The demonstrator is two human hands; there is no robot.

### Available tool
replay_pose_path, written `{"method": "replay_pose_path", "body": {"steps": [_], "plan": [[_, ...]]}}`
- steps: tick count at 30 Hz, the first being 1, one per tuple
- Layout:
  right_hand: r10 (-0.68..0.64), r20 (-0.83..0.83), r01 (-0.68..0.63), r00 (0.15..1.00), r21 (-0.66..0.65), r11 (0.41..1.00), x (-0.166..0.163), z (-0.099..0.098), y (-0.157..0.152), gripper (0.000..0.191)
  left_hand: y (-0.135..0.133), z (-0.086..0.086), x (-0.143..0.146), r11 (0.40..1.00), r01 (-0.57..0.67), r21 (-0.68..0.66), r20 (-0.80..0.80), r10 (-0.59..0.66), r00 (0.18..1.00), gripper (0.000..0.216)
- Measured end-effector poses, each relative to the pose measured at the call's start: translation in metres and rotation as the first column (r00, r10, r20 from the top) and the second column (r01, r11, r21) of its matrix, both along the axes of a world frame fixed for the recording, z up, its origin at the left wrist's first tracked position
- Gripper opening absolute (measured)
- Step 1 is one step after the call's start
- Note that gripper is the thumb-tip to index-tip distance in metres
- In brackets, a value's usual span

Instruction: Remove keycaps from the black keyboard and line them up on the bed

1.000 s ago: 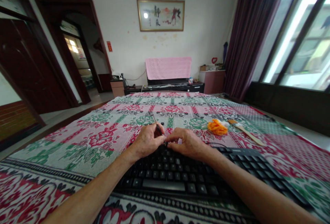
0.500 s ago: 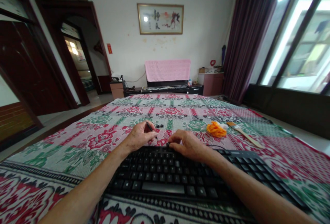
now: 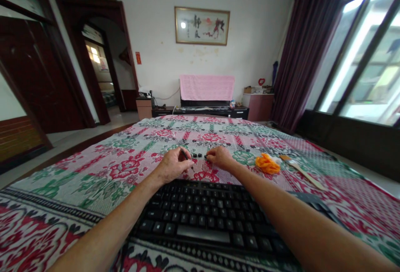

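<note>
White-walled room, dark red wooden door (image 3: 34, 71) at far left, then across the front a bed-like surface spread with pink, green and white flower-patterned woven cloth (image 3: 121, 172). Left hand (image 3: 173, 165) is just beyond the keyboard's back edge, thumb and fingers nearly closed, pinching a thin dark pen-like tool (image 3: 184, 154), which stands tilted. Black plastic full-size keyboard (image 3: 203, 209) lies flat on the cloth in front of the person, right part partly hidden under the right forearm. Just right of the left hand, two small black square keycaps (image 3: 195, 155) sit side by side on the cloth. Behind, pink rectangular towel (image 3: 207, 87) hangs near the far wall. Right hand (image 3: 221, 158), past the keyboard, palm down, fingers curled, thumb and fingertips pinched on another small black keycap (image 3: 205, 156), near the pair but apart; can't tell if its underside touches cloth. Further right, crumpled orange bundle (image 3: 267, 164), then flat brush with pale wooden handle (image 3: 303, 173) lying slantwise. Dark purple curtain (image 3: 315, 55), dark-framed glass window (image 3: 371, 63) at far right.
</note>
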State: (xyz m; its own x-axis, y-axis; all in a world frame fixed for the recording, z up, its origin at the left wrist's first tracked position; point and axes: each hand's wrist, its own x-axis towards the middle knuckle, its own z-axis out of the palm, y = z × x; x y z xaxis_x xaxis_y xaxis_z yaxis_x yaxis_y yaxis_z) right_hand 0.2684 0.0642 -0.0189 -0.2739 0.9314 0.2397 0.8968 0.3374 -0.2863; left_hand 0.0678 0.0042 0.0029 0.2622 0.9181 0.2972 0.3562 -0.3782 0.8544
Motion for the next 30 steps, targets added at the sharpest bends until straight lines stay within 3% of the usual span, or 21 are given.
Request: {"method": "replay_pose_path", "body": {"steps": [7,14,30], "plan": [[-0.072,0.005,0.072,0.997,-0.01,0.997,-0.002,-0.007,0.011,0.028,0.001,-0.001,0.0,1.0,-0.007,0.008,-0.027,0.007,1.0,0.017],[-0.062,0.019,0.062,0.998,0.006,0.998,-0.002,-0.011,0.016,0.027,0.002,-0.003,-0.001,1.0,0.01,0.002,-0.006,-0.01,1.0,0.017],[-0.08,0.038,0.081,0.996,-0.014,0.997,0.0,-0.004,0.017,0.024,0.0,-0.003,0.001,1.0,-0.005,0.009,-0.045,0.006,0.999,0.017]]}}
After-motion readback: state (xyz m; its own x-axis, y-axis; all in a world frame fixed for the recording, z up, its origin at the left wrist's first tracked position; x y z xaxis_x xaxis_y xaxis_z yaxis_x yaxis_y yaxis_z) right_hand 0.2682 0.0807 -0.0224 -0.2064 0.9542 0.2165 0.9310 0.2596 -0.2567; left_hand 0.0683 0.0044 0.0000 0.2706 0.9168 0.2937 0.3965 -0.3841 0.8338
